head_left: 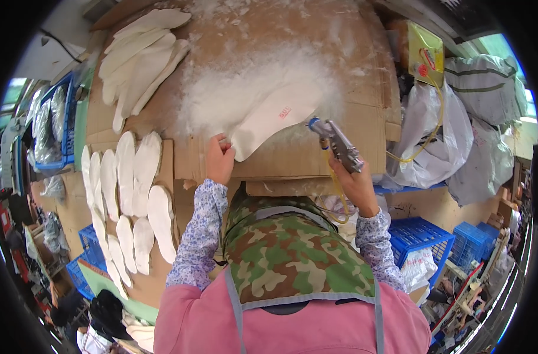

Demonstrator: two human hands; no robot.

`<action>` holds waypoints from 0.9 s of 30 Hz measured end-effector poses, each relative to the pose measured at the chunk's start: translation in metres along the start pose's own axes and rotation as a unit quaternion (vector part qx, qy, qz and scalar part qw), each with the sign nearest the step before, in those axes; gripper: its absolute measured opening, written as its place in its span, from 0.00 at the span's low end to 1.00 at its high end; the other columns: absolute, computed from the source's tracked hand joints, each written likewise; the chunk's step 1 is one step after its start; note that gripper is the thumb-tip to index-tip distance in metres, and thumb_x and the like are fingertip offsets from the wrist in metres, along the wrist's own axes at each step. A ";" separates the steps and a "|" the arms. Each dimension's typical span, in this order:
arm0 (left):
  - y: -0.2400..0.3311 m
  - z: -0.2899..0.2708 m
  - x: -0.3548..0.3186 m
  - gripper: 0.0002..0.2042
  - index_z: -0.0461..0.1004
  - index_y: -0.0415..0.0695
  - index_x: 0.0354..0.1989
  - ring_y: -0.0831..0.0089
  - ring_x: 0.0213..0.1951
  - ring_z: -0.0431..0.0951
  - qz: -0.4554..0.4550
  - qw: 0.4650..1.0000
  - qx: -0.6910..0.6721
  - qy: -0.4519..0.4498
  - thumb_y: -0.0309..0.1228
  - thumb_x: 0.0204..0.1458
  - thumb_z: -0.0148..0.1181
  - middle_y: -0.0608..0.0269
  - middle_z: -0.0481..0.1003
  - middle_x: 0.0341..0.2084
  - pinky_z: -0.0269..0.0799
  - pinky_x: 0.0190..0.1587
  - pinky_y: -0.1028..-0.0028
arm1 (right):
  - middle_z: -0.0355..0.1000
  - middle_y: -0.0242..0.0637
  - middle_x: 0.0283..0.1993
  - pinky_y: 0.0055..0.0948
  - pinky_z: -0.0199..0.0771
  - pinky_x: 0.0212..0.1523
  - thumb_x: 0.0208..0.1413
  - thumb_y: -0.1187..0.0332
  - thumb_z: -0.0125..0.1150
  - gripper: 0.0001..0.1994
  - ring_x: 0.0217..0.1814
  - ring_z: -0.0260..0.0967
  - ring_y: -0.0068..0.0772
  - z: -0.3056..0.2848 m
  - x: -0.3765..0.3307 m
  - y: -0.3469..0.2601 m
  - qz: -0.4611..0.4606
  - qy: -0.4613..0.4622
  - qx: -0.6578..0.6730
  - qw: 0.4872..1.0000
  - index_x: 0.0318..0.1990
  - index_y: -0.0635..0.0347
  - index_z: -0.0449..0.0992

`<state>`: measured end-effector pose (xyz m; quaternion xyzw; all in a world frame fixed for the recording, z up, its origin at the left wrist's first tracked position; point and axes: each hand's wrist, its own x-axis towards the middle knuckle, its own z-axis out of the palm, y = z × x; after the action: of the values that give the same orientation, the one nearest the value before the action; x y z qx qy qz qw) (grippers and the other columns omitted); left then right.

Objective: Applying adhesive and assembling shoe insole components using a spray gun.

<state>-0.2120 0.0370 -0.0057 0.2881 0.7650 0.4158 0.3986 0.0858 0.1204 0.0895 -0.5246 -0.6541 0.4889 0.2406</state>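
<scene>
My left hand (pixel 219 159) pinches the near end of a white insole (pixel 275 115) that lies on a cardboard work surface (pixel 351 76) whitened with dried spray. My right hand (pixel 356 183) grips a metal spray gun (pixel 337 143) whose blue-tipped nozzle points at the insole's right edge. A yellow hose (pixel 337 194) hangs down from the gun. My sleeves are floral, and a camouflage apron with a pink top fills the lower middle.
Several white insoles (pixel 133 177) lie in rows on cardboard at the left, with another stack (pixel 136 56) at the upper left. Blue crates (pixel 419 233) and stuffed plastic sacks (pixel 434 135) stand at the right. A yellow box (pixel 425 53) sits at the upper right.
</scene>
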 end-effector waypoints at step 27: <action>0.140 -0.138 -0.110 0.20 0.69 0.41 0.46 0.77 0.36 0.68 0.164 0.898 -0.401 -0.077 0.24 0.39 0.50 0.62 0.68 0.37 0.65 0.36 0.78 | 0.71 0.25 0.43 0.13 0.37 0.15 0.60 0.68 0.53 0.17 0.15 0.40 0.09 -0.015 -0.055 -0.024 0.022 0.076 0.154 0.985 0.55 0.62 0.68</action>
<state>-0.2566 -0.0356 0.2031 0.2557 0.4425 0.7234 0.4642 0.1054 0.0758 0.1278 -0.5311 -0.5392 0.5478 0.3565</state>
